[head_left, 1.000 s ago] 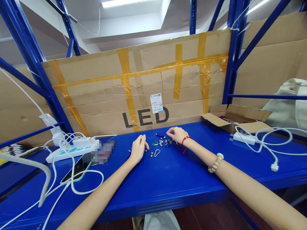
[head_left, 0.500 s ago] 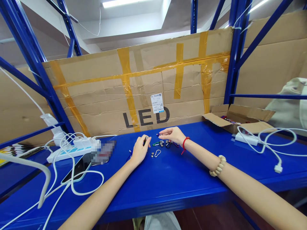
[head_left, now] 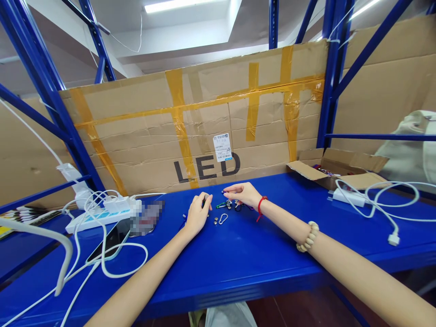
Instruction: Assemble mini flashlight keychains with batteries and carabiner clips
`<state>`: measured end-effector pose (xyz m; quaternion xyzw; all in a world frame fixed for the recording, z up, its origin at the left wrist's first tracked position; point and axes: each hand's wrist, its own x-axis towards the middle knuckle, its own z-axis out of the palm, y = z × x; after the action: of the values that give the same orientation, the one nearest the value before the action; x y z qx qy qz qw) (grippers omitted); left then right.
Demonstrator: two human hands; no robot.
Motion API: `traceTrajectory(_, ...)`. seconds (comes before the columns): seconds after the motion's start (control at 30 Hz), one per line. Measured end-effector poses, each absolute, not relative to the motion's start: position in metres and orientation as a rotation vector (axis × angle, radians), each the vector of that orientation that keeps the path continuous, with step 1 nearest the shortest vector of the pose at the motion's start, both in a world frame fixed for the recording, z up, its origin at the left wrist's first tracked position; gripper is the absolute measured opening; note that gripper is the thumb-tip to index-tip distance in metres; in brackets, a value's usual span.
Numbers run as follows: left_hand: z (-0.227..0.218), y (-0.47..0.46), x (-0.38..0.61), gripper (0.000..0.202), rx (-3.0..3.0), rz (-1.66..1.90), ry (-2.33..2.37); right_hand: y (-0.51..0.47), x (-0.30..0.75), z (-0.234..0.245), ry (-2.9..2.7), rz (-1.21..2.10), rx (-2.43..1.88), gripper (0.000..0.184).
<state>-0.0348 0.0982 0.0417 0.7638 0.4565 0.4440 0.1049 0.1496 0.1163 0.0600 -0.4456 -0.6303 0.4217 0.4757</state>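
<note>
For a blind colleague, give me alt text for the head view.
Left hand and right hand by small metal clips on a blue shelf, before cardboard marked LED. Power strip, phone left; box right.

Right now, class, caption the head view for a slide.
Left hand and right hand rest among small clips on a blue shelf.

big black block caps "led" (head_left: 206, 167), printed low & approx centre on the brown cardboard sheet (head_left: 136, 131) that stands along the back of the worktop (head_left: 238, 254). right above the "e" and "d", stuck on the same sheet, is a small white sticker (head_left: 222, 147) w/ rows of tiny print & a blue strip at the bottom, too small to read. the flat item (head_left: 146, 217) beside the white power strip (head_left: 98, 217) is pixelated, so illegible.
</note>
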Motion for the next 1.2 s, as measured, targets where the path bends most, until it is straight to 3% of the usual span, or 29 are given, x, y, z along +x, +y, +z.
traceTrajectory(0.73, 0.0434, 0.0961, -0.0334, 0.036, 2.217, 1.3, 1.308, 0.1173, 0.1486, 0.0566, -1.58, 1.03, -1.109, 0.035)
traceTrajectory(1.2, 0.0412, 0.0972, -0.0333, 0.032, 2.214, 1.295, 1.274, 0.1149, 0.1477, 0.0558, -1.563, 1.081, -1.092, 0.02)
